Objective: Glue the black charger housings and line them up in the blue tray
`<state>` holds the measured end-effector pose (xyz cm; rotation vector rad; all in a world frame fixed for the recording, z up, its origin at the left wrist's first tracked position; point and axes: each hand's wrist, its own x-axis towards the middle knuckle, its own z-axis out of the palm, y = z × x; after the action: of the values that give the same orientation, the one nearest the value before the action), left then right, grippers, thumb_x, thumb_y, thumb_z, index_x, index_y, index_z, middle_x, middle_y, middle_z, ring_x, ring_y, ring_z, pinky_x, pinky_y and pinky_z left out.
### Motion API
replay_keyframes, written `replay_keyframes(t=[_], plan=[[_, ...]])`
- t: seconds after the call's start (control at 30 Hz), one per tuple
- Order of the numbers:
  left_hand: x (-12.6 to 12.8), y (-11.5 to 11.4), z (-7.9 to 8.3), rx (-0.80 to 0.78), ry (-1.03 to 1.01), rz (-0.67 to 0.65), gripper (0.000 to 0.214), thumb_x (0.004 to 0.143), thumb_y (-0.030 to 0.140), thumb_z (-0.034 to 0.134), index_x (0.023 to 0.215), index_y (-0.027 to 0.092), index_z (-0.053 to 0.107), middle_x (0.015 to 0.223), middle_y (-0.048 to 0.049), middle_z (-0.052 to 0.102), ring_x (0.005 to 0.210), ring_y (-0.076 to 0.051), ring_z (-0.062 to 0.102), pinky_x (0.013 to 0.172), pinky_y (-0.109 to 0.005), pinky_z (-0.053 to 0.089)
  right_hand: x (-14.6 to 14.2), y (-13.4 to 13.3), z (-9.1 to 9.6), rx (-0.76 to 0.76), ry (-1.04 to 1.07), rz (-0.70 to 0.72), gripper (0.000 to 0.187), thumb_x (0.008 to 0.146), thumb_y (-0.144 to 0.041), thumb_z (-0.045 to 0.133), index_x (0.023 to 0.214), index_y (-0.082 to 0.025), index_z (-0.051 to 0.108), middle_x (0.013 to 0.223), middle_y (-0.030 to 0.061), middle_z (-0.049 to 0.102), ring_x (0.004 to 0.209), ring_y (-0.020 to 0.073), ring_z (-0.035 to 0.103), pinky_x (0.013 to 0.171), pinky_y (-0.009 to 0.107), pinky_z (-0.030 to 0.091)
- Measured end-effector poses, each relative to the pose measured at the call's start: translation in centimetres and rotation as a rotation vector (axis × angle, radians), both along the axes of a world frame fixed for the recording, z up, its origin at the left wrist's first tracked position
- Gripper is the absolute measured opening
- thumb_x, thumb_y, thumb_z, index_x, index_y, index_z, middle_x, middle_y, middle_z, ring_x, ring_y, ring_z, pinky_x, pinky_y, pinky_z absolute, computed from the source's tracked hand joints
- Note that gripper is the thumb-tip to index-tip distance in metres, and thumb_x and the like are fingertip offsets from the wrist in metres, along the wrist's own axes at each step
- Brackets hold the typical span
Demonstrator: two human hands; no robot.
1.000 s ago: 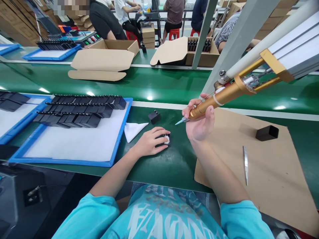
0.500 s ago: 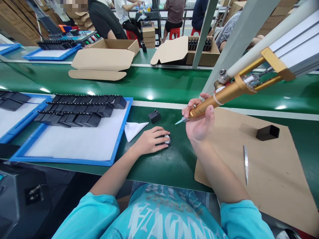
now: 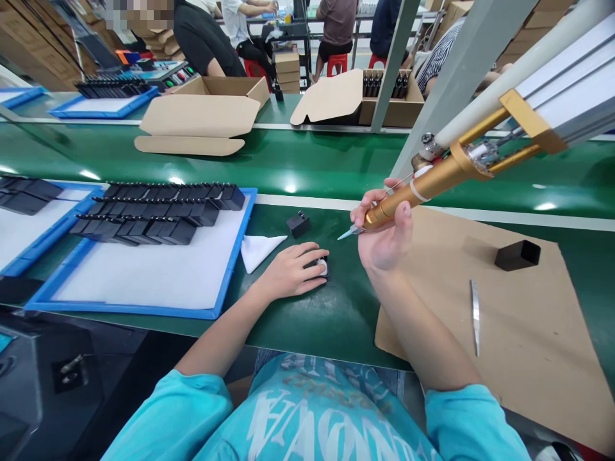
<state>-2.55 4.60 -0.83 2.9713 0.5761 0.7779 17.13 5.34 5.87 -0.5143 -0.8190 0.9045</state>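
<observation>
Left hand (image 3: 292,272): fingers closed over a small black-and-white part (image 3: 324,263) on the green surface (image 3: 298,328). Right hand (image 3: 384,240): fingers around a gold dispenser (image 3: 432,184), its pale tip (image 3: 344,235) near that part, apart. Grips unchanged this past second; work apparently steadied. Beyond: loose black block (image 3: 298,224).

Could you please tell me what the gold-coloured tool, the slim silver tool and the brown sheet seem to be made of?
Gold-coloured tool: probably metal, satin, judging by its smooth sheen. Slim silver tool: likely polished metal, given its bright glint. Brown sheet: apparently matte cardboard, from its dull tan surface.
</observation>
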Motion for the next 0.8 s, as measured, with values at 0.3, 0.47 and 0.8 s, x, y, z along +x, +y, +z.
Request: replay_keyframes(t=[0.3, 0.47, 0.8], plan=[[1.7, -1.4, -2.3, -0.336, -0.247, 0.421, 0.083, 0.068, 0.054, 0.080, 0.130, 0.020, 0.038, 0.126, -0.0161, 0.049, 0.111, -0.031, 0.059, 0.085, -0.045, 0.057, 0.0, 0.3, -0.5, 0.065, 0.063, -0.034, 0.029, 0.083, -0.049, 0.056, 0.104, -0.030, 0.052, 0.084, -0.0049, 0.061, 0.049, 0.0060, 0.054, 0.050, 0.025, 0.044], [0.9, -0.5, -2.5, -0.686, -0.390, 0.272, 0.073, 0.078, 0.025, 0.068, 0.138, 0.024, 0.027, 0.128, -0.0137, 0.055, 0.104, -0.022, 0.064, 0.088, -0.040, 0.055, 0.2, 0.4, -0.7, 0.026, 0.073, -0.101, 0.027, 0.082, -0.047, 0.059, 0.100, -0.031, 0.048, 0.090, -0.0063, 0.059, 0.050, 0.0055, 0.056, 0.053, 0.025, 0.046], [1.8, 1.6, -2.0, -1.067, -0.440, 0.301, 0.048, 0.101, 0.047, 0.032, 0.136, 0.022, 0.054, 0.125, -0.0065, 0.068, 0.121, -0.024, 0.060, 0.107, -0.042, 0.044, 0.3, 0.3, -0.4, 0.000, 0.035, -0.092, 0.032, 0.080, -0.050, 0.060, 0.101, -0.029, 0.049, 0.082, -0.0054, 0.059, 0.049, 0.0065, 0.055, 0.052, 0.026, 0.042]])
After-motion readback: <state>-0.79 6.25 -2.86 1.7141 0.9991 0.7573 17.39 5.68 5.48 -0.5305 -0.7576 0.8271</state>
